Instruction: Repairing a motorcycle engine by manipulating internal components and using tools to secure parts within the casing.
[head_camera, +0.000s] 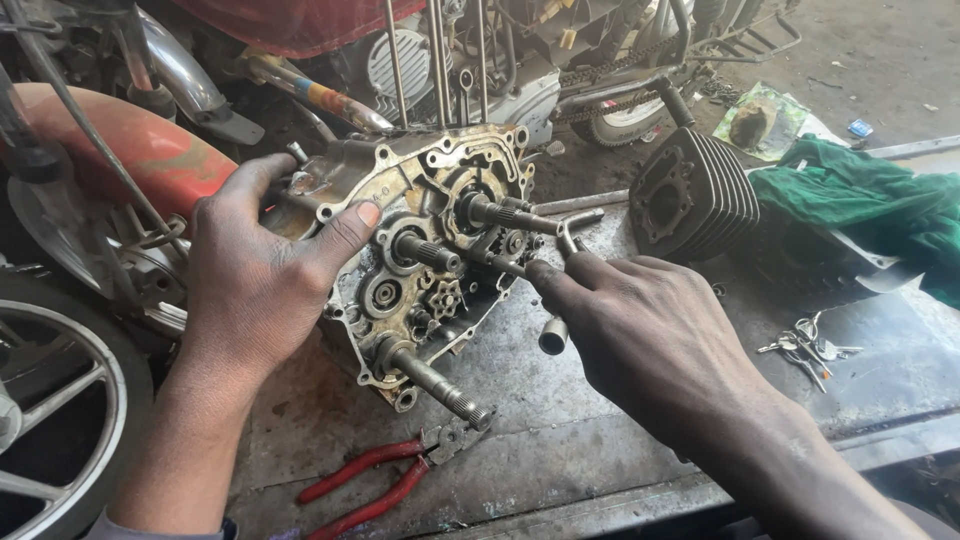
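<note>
Grimy metal engine case (420, 250) propped on the steel workbench (560, 430), shafts facing up: left hand (255, 270) clamps its left edge to steady it, right hand (640, 320) grips a socket wrench (553, 335) against its centre gears; red pliers (370, 485) just below it.

So we've got an open engine crankcase half (415, 255) sitting tilted on the worktop (560, 420), inner face up toward us. It's grimy, tan-grey cast metal with bolt holes round the rim, small gears and bearings inside, and several splined shafts sticking out, the longest one pointing down toward the near edge. Against its right side we've got a metal socket wrench (556, 300), bent handle, open socket end hanging down, tip up at one of the middle shafts.
</note>
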